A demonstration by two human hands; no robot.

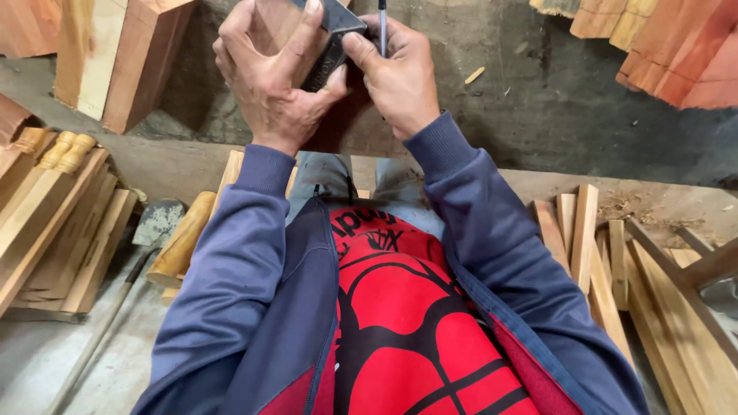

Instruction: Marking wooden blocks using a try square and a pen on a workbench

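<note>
1. Try square [332, 38]: a dark metal-and-black tool, held at the top centre of the head view, pressed against a reddish-brown wooden block [273, 27] between both hands.
2. Left hand [269, 77]: wrapped around the wooden block and the tool's black stock, thumb laid over the blade, fingers closed firmly on both.
3. Right hand [400, 73]: closed on a thin pen or pencil [382, 27] standing upright between thumb and fingers; fingertips touch the tool's edge.
4. Clothing: blue jacket sleeves [231, 261] reach to both wrists, open over a red shirt with a black web pattern [400, 307].
5. Left of the person: stacked pale wooden planks [54, 223], some with turned ends, and a round wooden post [181, 238] beside the left sleeve.
6. Right of the person: loose wooden slats [584, 246] lie on the floor near the right sleeve.
7. Upper corners: reddish wood blocks [123, 54] at left, reddish boards [676, 46] at right, on a dark concrete floor [538, 115].
</note>
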